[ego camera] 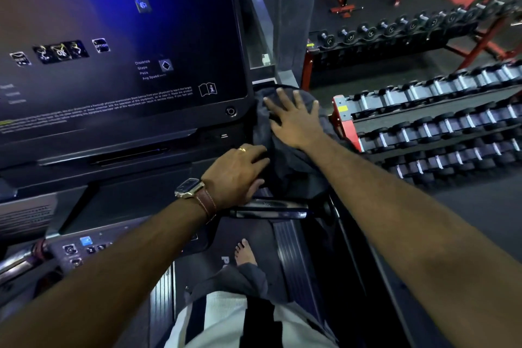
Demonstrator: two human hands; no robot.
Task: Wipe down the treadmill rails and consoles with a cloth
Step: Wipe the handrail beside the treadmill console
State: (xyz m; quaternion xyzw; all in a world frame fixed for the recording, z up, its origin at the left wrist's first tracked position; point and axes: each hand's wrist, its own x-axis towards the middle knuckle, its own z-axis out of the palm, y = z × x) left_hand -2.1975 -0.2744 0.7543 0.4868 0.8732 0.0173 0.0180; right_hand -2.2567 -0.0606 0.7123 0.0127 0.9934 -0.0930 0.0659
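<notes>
Dark grey cloth (285, 150) draped over treadmill's right rail, just beside console (121, 45). Right hand (296, 118) pressed flat on top, fingers spread wide. Left hand (237, 172) curled, gripping cloth's lower edge. Risk: loose folds sliding off toward dumbbell rack (429, 121).

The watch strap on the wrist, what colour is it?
Brown with pale stitching. The watch strap on the left hand shows clearly in the head view.
</notes>
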